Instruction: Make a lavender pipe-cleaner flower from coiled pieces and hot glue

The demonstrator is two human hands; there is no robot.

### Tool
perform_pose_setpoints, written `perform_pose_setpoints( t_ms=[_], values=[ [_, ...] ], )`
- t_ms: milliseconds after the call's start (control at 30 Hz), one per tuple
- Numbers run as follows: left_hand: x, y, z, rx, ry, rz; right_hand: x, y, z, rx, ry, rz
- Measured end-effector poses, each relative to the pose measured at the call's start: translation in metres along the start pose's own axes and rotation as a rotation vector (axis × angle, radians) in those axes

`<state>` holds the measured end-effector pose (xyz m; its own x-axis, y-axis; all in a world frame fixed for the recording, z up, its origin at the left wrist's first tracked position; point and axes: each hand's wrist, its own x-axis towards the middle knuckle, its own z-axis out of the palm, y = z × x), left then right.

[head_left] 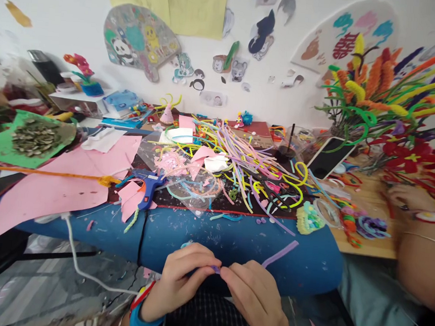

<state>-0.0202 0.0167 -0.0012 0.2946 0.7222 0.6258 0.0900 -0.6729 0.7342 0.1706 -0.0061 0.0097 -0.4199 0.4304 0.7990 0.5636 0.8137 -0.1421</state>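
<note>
Both hands meet in front of my lap, just off the table's near edge. My left hand [185, 275], with a blue band at its wrist, pinches one end of a purple pipe cleaner [281, 253]. Close against it, my right hand [255, 295] closes its fingers on the same strip. A small purple bit shows between the fingertips, while a longer length sticks out behind my right hand toward the upper right. The part inside the fingers is hidden. Beyond the hands, a heap of colourful pipe cleaners [240, 154] covers the table's middle.
A blue glue gun [149, 187] with its cord lies left of the heap, beside pink sheets [63, 187]. A phone [330, 157] leans before a bunch of fuzzy flowers [383, 85]. At the right, another person's arm [421, 256] reaches over a wooden table [370, 245].
</note>
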Motion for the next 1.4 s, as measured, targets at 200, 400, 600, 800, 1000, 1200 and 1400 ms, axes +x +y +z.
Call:
perform_pose_setpoints(
  t_ms=[200, 400, 600, 800, 1000, 1200, 1400],
  values=[
    [0.003, 0.0, -0.009, -0.015, -0.1, 0.02, 0.003, -0.001, -0.004, -0.096, 0.005, -0.027],
    [0.004, 0.001, -0.008, -0.18, -0.117, -0.129, 0.005, -0.004, -0.001, -0.112, 0.017, -0.013],
    [-0.008, -0.005, 0.008, 0.017, 0.111, -0.072, 0.009, -0.015, 0.009, 0.055, 0.153, 0.437],
    [-0.003, -0.007, 0.01, 0.326, 0.133, 0.165, 0.008, -0.02, 0.013, 0.426, 0.052, 0.955],
    [0.001, -0.016, 0.006, 0.306, 0.041, 0.275, 0.003, -0.019, 0.017, 0.774, -0.044, 1.274],
    [0.001, -0.019, 0.001, 0.179, 0.061, 0.233, 0.009, -0.019, 0.014, 0.55, 0.044, 0.951],
    [-0.001, -0.019, 0.005, 0.02, 0.09, 0.154, 0.015, -0.021, 0.01, 0.362, 0.1, 0.687]
  ],
)
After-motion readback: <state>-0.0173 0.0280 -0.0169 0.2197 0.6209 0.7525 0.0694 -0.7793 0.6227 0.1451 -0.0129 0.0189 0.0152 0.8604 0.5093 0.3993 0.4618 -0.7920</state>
